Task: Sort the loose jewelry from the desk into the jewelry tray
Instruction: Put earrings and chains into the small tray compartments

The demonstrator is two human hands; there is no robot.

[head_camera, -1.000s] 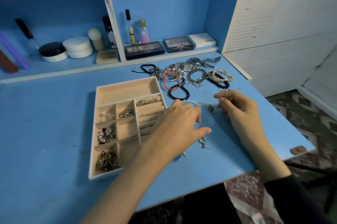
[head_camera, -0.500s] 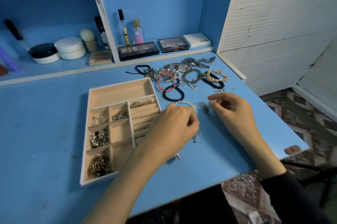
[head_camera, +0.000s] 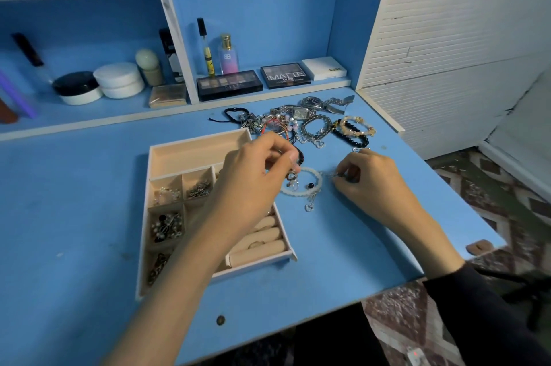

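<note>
Two hands work over the blue desk [head_camera: 89,216]. The left hand [head_camera: 256,183] hovers above the right side of the beige jewelry tray [head_camera: 196,154], thumb and fingertips pinched on one small silver dangling piece [head_camera: 290,179]. The right hand [head_camera: 374,183] is low over the desk to its right, fingers curled, their tips pinching one thin silver chain [head_camera: 333,174]. Between the hands one white bead bracelet [head_camera: 319,178] lies flat, with one black bead on it. One silver heart charm [head_camera: 309,207] lies just below it.

The tray shows one long compartment at the back, four small compartments holding jewelry, and ring rolls partly hidden by the left forearm.

Behind the hands sits the loose pile: one round watch [head_camera: 311,102], one square watch [head_camera: 299,112], one silver chain bracelet [head_camera: 308,135], one beige bead bracelet [head_camera: 357,119], one black cord bracelet [head_camera: 235,110] and two black bead bracelets, one at the right [head_camera: 351,139], one partly behind the left fingertips. The tangle in the middle cannot be counted.

The shelf holds two eyeshadow palettes [head_camera: 229,85] and two round jars [head_camera: 119,83].
</note>
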